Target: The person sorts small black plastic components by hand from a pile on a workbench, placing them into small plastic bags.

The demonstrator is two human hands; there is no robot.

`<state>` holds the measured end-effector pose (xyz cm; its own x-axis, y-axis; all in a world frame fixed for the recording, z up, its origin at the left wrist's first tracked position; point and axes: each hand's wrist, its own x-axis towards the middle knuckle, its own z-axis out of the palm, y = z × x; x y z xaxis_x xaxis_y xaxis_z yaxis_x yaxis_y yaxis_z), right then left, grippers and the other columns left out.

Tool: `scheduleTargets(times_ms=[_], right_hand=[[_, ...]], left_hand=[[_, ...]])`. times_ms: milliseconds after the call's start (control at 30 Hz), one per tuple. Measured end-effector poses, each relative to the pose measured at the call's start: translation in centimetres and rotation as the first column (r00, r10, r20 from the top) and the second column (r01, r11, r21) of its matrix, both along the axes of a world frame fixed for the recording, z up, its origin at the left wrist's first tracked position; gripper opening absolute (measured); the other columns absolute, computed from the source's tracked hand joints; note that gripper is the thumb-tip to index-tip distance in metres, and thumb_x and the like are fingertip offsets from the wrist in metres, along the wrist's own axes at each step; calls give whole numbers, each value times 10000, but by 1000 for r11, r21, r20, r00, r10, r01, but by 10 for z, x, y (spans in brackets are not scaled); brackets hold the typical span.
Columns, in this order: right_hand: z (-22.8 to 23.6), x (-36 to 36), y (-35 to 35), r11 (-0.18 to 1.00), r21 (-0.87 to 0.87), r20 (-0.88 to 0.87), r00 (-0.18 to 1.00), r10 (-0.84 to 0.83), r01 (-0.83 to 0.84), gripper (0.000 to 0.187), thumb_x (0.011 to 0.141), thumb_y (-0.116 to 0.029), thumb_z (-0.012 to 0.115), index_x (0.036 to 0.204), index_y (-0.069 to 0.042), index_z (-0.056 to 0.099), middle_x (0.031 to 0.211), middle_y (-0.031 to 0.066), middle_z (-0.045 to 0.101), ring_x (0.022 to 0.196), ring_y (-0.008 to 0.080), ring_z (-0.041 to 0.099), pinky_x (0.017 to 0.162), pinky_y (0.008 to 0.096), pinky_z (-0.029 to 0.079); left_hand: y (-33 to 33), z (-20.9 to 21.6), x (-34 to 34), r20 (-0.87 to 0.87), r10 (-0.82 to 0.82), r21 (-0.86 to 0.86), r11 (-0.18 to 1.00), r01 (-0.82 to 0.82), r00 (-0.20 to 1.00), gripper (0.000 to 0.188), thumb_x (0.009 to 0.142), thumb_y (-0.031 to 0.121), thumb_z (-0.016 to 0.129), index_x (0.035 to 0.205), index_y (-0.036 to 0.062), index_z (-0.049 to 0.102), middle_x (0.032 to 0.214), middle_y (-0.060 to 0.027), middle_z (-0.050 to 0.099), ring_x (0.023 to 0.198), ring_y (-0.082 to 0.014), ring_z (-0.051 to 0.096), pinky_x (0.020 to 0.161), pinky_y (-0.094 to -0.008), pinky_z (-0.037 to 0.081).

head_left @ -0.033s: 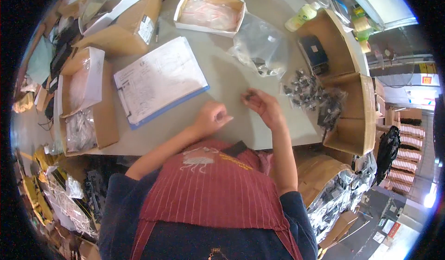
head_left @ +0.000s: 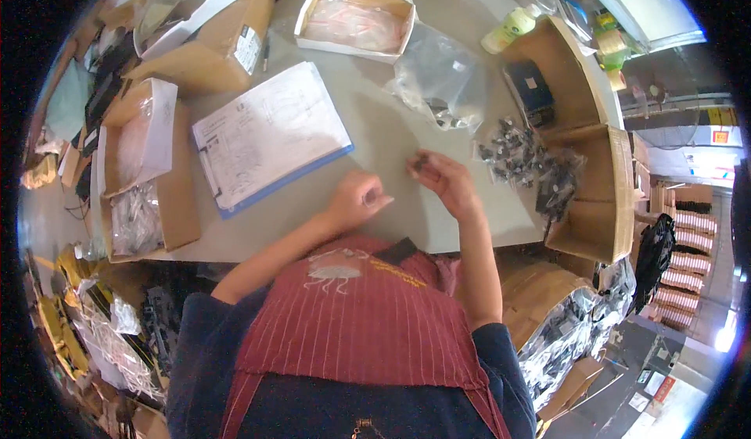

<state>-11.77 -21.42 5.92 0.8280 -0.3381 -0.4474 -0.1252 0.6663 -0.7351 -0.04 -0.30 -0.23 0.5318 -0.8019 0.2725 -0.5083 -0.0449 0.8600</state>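
Over the near part of the grey table, my left hand (head_left: pixel 356 199) is closed, its fingers curled. What they hold, if anything, is hidden. Just to its right, my right hand (head_left: pixel 446 182) pinches a small dark piece (head_left: pixel 423 160) between thumb and fingertips; the piece is too small to name. Right of that hand lies a pile of small black-and-silver parts (head_left: pixel 512 154), some of them in clear plastic bags. A large clear plastic bag (head_left: pixel 442 71) with a few dark parts inside rests beyond my right hand. The blue clipboard (head_left: pixel 293 175) with printed sheets lies left of my hands.
At the back stands an open white box (head_left: pixel 300 36) with clear bags in it. Open cardboard boxes flank the table: one (head_left: pixel 181 204) at left, another (head_left: pixel 598 220) at right. Behind the right box's edge is a yellow-green bottle (head_left: pixel 512 28). A pen (head_left: pixel 266 53) lies beyond the clipboard.
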Motion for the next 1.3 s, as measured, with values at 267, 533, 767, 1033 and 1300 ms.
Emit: scheduleTargets(times_ms=[267, 533, 767, 1033, 1300], right_hand=[[25, 5, 28, 986, -78, -24, 989, 149, -150, 362, 988, -100, 542, 1267, 130, 523, 1173, 235, 654, 1070, 328, 670, 980, 375, 545], [42, 11, 80, 981, -132, 34, 989, 147, -142, 319, 1024, -132, 504, 1270, 72, 503, 1215, 210, 627, 1107, 298, 654, 999, 387, 520], [37, 8, 96, 909, -376, 58, 975, 213, -177, 269, 1050, -84, 445, 1284, 40, 495, 1194, 142, 604, 1154, 256, 620, 1021, 374, 496], [43, 8, 101, 740, -637, -31, 966, 256, -217, 253, 1026, -43, 488, 1267, 24, 529, 1182, 110, 641, 1048, 155, 628, 940, 301, 504], [40, 14, 106, 413, -902, 1, 956, 293, -126, 291, 939, 15, 566, 1227, 12, 604, 1210, 173, 654, 1124, 242, 638, 945, 323, 503]], left_hand=[[7, 2, 3, 49, -21, 45, 999, 18, 999, 231, 791, 225, 773, 793, 86, 589, 746, -88, 609, 747, -302, 589, 718, -420, 472], [7, 12, 3, -231, 7, 35, 999, 1, 973, 322, 772, 169, 765, 1066, 67, 684, 930, -115, 660, 857, -284, 631, 794, -385, 507], [11, -6, 1, -234, 52, -17, 998, -58, 971, 302, 740, 40, 760, 1028, 46, 666, 939, -114, 643, 830, -258, 624, 748, -354, 516], [11, 1, 3, -288, 37, 6, 999, -37, 957, 322, 781, 148, 797, 1083, 98, 698, 927, -92, 701, 861, -267, 665, 780, -384, 528], [11, -10, 5, -257, -6, -50, 999, -7, 966, 318, 783, 172, 785, 1064, 77, 671, 935, -101, 660, 857, -241, 630, 760, -371, 511]])
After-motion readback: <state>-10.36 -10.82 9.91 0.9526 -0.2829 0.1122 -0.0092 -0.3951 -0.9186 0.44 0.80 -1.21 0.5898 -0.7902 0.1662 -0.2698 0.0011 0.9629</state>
